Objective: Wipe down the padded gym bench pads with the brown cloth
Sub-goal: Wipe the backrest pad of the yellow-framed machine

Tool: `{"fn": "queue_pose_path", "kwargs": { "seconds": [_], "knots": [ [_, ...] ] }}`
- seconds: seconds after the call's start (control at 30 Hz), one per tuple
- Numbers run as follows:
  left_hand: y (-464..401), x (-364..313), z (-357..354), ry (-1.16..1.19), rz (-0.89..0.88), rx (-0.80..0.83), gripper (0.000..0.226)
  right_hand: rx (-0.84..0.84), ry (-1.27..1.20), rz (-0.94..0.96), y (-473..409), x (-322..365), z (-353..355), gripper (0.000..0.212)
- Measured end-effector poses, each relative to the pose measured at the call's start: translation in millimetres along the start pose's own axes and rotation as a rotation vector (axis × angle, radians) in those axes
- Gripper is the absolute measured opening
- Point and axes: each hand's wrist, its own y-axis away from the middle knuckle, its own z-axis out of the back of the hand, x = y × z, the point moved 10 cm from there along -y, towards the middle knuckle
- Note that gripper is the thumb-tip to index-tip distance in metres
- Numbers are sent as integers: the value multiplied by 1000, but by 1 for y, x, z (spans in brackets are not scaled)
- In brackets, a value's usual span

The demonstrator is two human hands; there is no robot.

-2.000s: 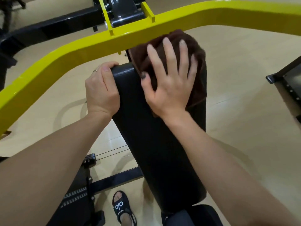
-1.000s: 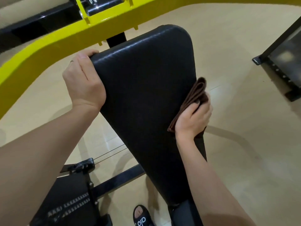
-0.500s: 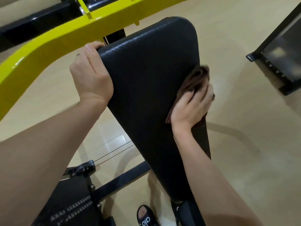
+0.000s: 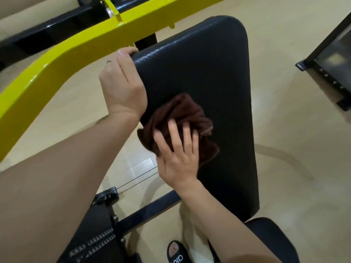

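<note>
The black back pad [image 4: 205, 76] of the gym bench is seen tilted across the middle of the view, its rounded top edge lying toward 12 o'clock and its lower end toward 5 o'clock, where a second black pad [image 4: 273, 240], the seat, is partly shown. The brown cloth [image 4: 182, 118] is bunched against the face of the back pad, near its left edge and roughly at the centre of the view. It is pressed there by the right hand [image 4: 178, 154], whose fingers are spread and fairly straight over the lower part of the cloth; the fingertips are blurred, so finer detail of them cannot be told. The left hand [image 4: 121, 84] is placed at about 10 o'clock from the cloth, its fingers curled round the upper left corner of the back pad, the thumb lying on the front edge and a ring visible on one finger. A yellow frame bar [image 4: 62, 61] is seen running from 8 o'clock up to 12 o'clock behind the left hand, with a black bar [image 4: 49, 31] beyond it at 11 o'clock. The pale floor [image 4: 294, 149] is shown on all sides. A black slide sandal [image 4: 176, 253] on a foot is found at 6 o'clock, and a dark machine base [image 4: 330, 59] at 2 o'clock.
</note>
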Motion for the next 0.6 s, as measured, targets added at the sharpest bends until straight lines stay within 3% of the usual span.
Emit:
{"fn": "queue_pose_path", "kwargs": {
  "seconds": [0.1, 0.17, 0.3, 0.4, 0.5, 0.6],
  "knots": [
    [2, 0, 0, -9, 13, 2, 48, 5, 52, 153, 36, -32, 1, 40],
    [2, 0, 0, -3, 22, -2, 47, 2, 8, 197, 12, -44, 11, 39],
    [0, -3, 0, 39, 22, 20, 47, -111, -59, 2, -113, -37, 39, 52],
    [-2, -2, -3, 58, 20, 46, 46, -135, -54, -66, -146, -25, 49, 55],
    [-2, 0, -5, 68, 28, 75, 47, -61, -15, 44, -87, -15, 30, 54],
    [-1, 1, -3, 34, 43, 65, 47, 50, 50, 280, 8, -9, 1, 49]
  ]
}}
